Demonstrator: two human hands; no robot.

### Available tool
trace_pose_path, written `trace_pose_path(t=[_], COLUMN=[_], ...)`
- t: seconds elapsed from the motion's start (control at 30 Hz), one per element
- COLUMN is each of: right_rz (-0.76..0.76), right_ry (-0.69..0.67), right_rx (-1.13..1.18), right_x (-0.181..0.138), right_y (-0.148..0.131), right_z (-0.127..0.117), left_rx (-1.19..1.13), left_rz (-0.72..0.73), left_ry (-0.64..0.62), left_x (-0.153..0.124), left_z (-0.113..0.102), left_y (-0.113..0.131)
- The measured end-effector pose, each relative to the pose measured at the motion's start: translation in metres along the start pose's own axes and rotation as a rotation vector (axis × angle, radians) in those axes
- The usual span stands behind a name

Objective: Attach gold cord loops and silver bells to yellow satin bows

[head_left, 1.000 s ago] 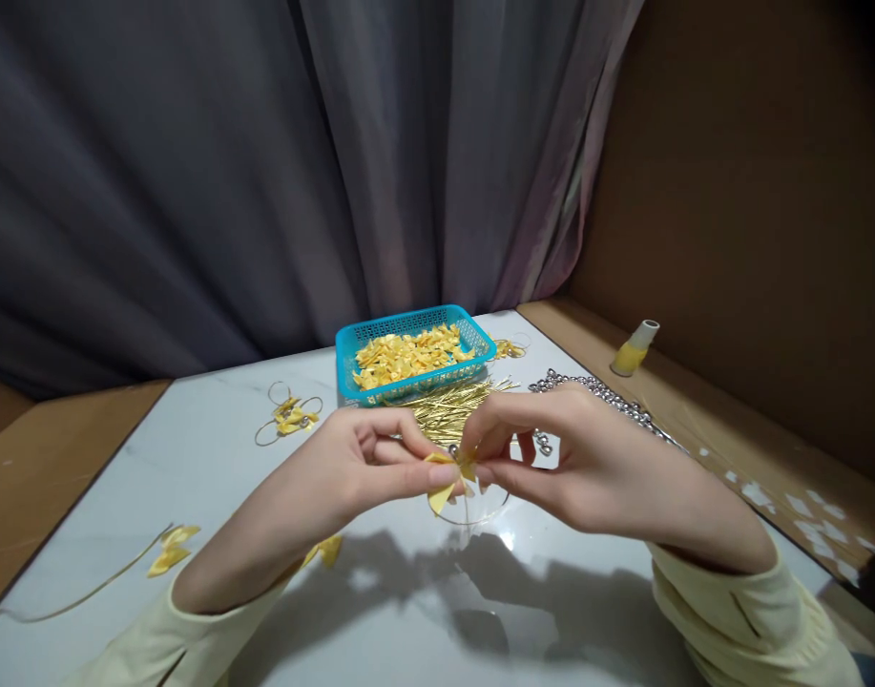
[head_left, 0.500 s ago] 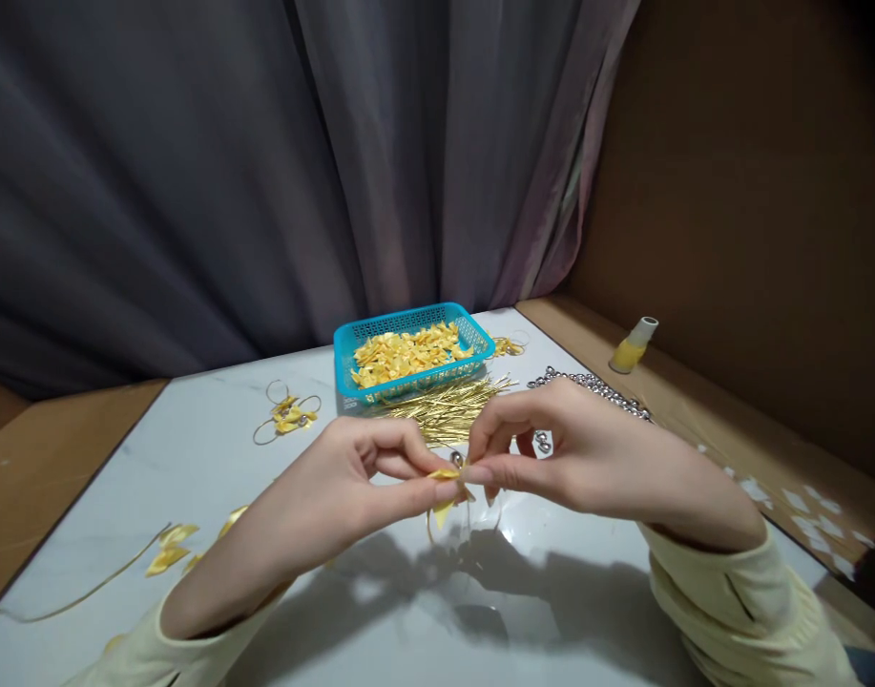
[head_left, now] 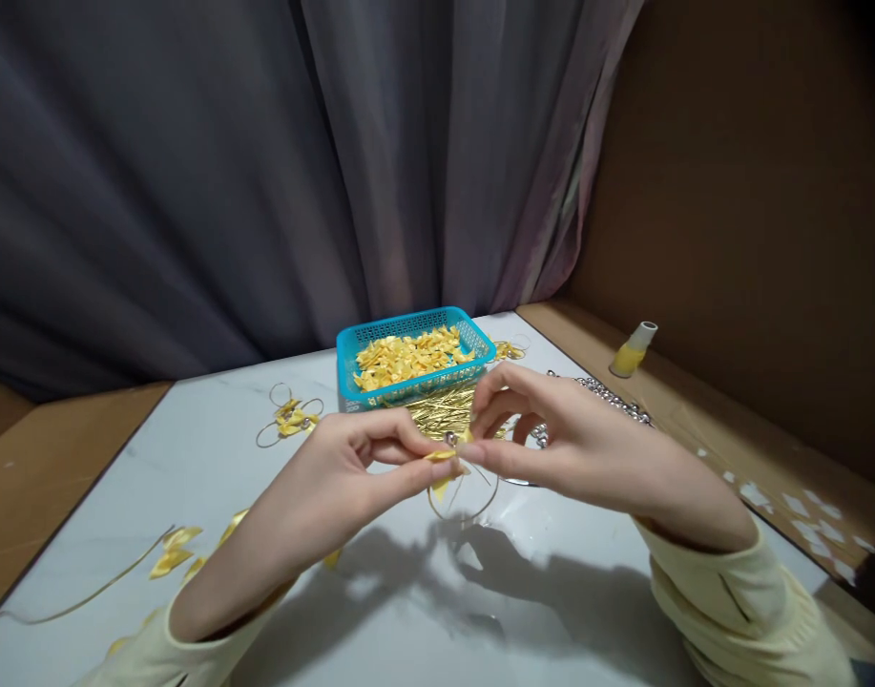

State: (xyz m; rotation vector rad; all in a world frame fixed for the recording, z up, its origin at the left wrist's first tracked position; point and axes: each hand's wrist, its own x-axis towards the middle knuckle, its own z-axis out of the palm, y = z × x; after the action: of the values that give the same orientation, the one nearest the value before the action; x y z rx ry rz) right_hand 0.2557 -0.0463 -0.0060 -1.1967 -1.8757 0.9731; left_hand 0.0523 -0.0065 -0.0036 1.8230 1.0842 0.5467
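Note:
My left hand pinches a small yellow ribbon bow between thumb and forefinger above the table. A thin gold wire loop hangs below the bow, and a small silver bell sits at its top. My right hand is closed at the bow's right side, thumb against the ribbon, its other fingers curled. The fingertips partly hide the bow's middle. Just beyond my hands lies a pile of gold wire ties. Silver bells are heaped behind my right hand.
A blue basket of yellow bows stands at the back. Finished-looking wire loops with bows lie left. Loose bows and a long wire are near my left arm. A glue-like bottle and white scraps lie right.
Both hands have risen slightly with the bow. The wire loop now shows round and wide below them. My right fingers have lifted a little, the thumb still at the ribbon.

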Motion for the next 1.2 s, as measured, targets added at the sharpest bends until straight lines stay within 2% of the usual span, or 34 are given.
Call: trace_pose_path(t=[0.13, 0.3, 0.43, 0.6, 0.7, 0.9, 1.2], right_rz=[0.052, 0.004, 0.053, 0.127, 0.152, 0.152, 0.103], right_ry=[-0.086, -0.102, -0.171, -0.304, -0.340, -0.328, -0.276], right_rx=[0.101, 0.189, 0.173, 0.232, 0.301, 0.347, 0.127], right_x=[0.003, 0.010, 0.011, 0.011, 0.012, 0.012, 0.005], right_y=[0.002, 0.010, 0.009, 0.005, 0.006, 0.007, 0.005], right_z=[0.002, 0.001, -0.003, -0.006, -0.006, -0.005, -0.003], left_rx=[0.052, 0.137, 0.125, 0.101, 0.106, 0.121, 0.075], left_rz=[0.096, 0.162, 0.144, 0.108, 0.096, 0.070, 0.032], left_ry=[0.053, 0.108, 0.082, 0.030, 0.023, -0.008, -0.049], left_x=[-0.002, -0.007, -0.011, -0.010, -0.010, -0.012, -0.009], left_z=[0.000, 0.002, 0.002, 0.002, 0.003, 0.002, 0.005], left_y=[-0.002, -0.003, -0.001, 0.000, -0.001, 0.000, -0.003])
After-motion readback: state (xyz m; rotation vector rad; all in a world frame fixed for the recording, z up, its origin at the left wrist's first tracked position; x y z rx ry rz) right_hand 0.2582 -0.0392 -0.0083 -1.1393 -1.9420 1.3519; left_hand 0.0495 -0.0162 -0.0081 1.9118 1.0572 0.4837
